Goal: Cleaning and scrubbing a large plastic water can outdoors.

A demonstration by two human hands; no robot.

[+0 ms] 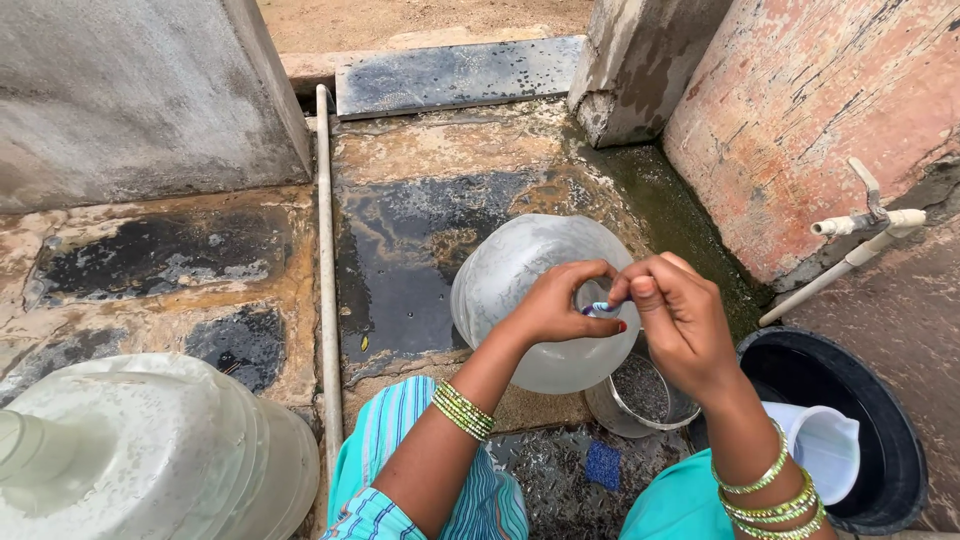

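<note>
A large clear plastic water jar (520, 270) stands on the wet stone floor, its mouth toward me. My left hand (555, 305) curls around the jar's neck at the opening. My right hand (680, 320) pinches a small blue and white piece (600, 310), perhaps a cap or seal, right at the mouth; the fingers of both hands meet there. Green and gold bangles sit on both wrists.
A second big clear jar (150, 450) lies at the lower left. A small steel bowl (640, 395) sits under the jar, a black tub (850, 420) with a white jug (825, 440) to the right. A white tap (865, 222) juts from the red wall. A thin pipe (325, 260) crosses the floor.
</note>
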